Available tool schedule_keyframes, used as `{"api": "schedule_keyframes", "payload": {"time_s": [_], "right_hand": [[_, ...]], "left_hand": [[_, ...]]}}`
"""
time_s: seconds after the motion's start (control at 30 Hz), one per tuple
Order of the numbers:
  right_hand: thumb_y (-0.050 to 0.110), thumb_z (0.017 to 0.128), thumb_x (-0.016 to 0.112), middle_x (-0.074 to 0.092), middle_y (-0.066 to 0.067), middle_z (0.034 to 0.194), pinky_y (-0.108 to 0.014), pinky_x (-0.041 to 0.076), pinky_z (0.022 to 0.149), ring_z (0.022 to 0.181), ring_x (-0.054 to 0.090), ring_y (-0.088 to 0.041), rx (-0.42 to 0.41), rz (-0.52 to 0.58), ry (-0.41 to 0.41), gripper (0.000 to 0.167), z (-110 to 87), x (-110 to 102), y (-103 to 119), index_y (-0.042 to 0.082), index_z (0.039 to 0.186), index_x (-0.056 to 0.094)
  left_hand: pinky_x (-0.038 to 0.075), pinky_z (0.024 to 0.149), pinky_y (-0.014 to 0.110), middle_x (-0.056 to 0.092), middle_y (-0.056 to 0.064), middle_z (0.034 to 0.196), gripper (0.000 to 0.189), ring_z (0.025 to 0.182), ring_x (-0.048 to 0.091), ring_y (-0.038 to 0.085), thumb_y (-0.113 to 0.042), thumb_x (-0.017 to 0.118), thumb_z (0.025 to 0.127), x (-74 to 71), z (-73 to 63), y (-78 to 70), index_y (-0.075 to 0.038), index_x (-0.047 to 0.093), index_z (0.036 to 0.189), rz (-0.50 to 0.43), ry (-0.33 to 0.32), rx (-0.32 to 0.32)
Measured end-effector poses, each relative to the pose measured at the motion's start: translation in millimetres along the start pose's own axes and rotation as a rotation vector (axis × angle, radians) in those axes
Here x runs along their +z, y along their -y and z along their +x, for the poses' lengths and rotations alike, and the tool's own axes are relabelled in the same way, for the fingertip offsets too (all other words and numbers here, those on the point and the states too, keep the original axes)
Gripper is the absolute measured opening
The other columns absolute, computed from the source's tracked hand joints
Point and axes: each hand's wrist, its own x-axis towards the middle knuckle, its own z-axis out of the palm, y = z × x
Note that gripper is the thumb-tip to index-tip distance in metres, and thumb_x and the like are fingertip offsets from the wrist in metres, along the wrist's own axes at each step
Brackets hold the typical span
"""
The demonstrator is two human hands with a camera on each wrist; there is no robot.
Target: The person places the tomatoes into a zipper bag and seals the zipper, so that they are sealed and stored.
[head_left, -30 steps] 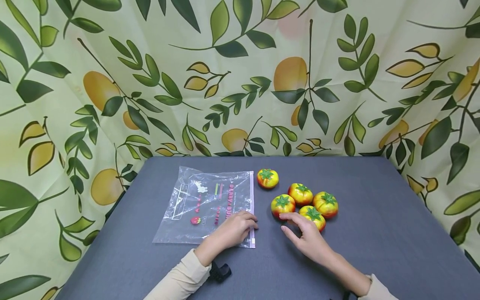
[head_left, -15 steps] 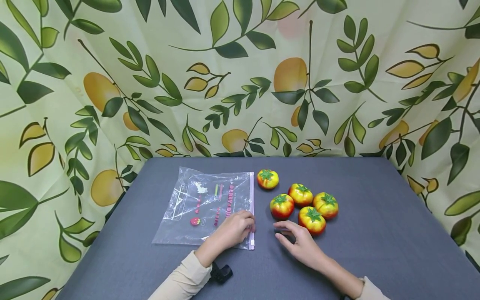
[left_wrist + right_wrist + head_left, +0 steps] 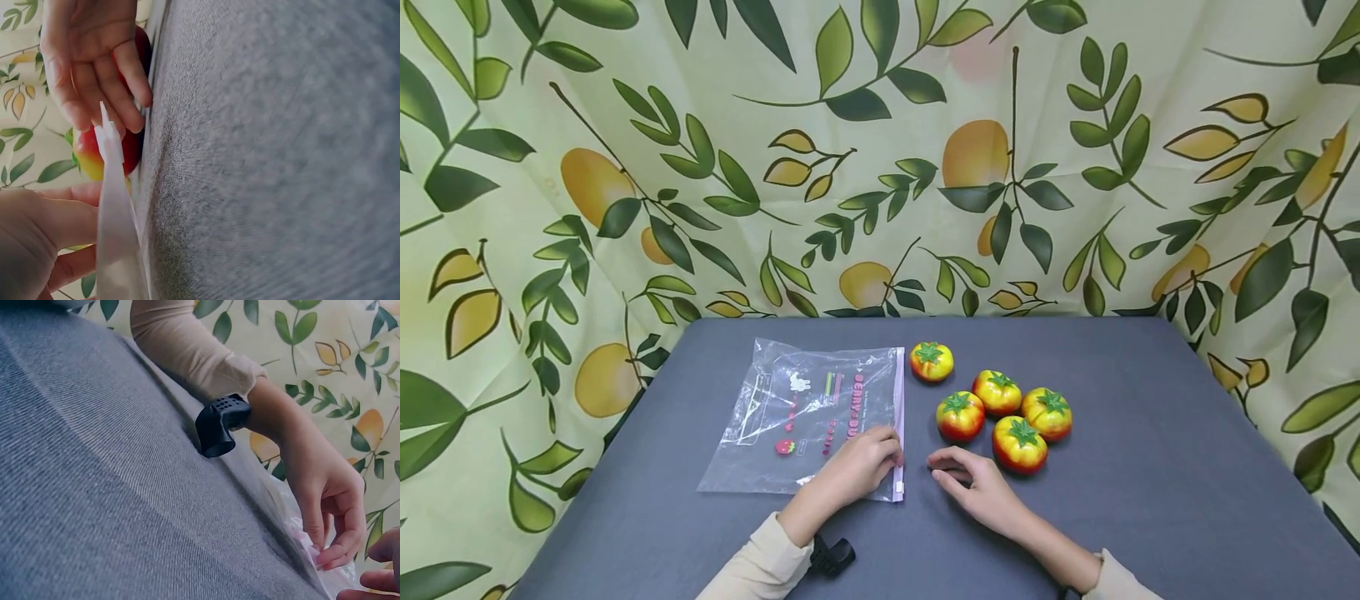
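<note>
A clear zip bag printed with red lettering and a strawberry lies flat on the table, its lilac zip edge facing right. My left hand pinches that edge near the slider; the right wrist view shows thumb and fingertips of the left hand meeting on it. Just right of the edge, my right hand hovers with loosely bent fingers and nothing in them. Close by its knuckles sits a yellow-red tomato with a green leafy top. In the left wrist view the zip strip stands up, partly covering a tomato.
More such tomatoes stand behind: one left, one in the middle, one right, and one apart by the bag's far corner. A patterned curtain hangs behind the grey table.
My right hand has drawn away from the tomatoes, moving left and nearer to the bag's zip edge. My left hand stays at the edge. The view has shifted slightly.
</note>
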Motion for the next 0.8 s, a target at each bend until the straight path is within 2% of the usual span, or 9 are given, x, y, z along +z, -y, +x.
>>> {"api": "schedule_keyframes", "payload": {"time_s": [0.13,0.53,0.67,0.8], "right_hand": [[0.014,0.093,0.062,0.071,-0.018,0.103,-0.015,0.055,0.080,0.093,0.062,0.006,0.041,0.041,0.005,0.022,1.8,2,0,-0.001,0.108,0.064],[0.008,0.094,0.058,0.068,-0.031,0.100,-0.013,0.054,0.076,0.086,0.063,0.007,0.071,0.181,0.030,0.025,6.9,4,-2,-0.012,0.107,0.059],[0.007,0.094,0.057,0.066,-0.034,0.101,-0.016,0.056,0.076,0.085,0.065,0.004,0.080,0.212,0.044,0.027,9.3,5,-2,-0.016,0.108,0.057],[0.010,0.095,0.056,0.066,-0.035,0.106,-0.020,0.058,0.077,0.087,0.069,-0.004,0.161,0.258,0.064,0.032,13.6,5,-1,-0.016,0.113,0.055]], "left_hand": [[0.052,0.076,0.021,0.062,-0.002,0.088,0.008,0.081,0.060,0.010,-0.006,0.068,0.085,-1.4,-2.2,-2.0,-0.014,0.068,0.082,-0.027,-0.027,0.001],[0.052,0.073,0.018,0.062,-0.001,0.088,0.008,0.079,0.061,0.009,-0.004,0.070,0.084,-6.7,-10.5,-7.7,-0.012,0.068,0.082,-0.062,-0.088,-0.008],[0.052,0.074,0.018,0.062,-0.002,0.089,0.009,0.080,0.061,0.009,-0.003,0.070,0.083,-7.0,-12.3,-8.6,-0.012,0.068,0.082,-0.054,-0.119,0.007],[0.052,0.074,0.019,0.062,-0.002,0.090,0.011,0.081,0.061,0.009,-0.002,0.072,0.081,-7.9,-14.3,-9.8,-0.012,0.067,0.081,-0.041,-0.169,0.030]]}}
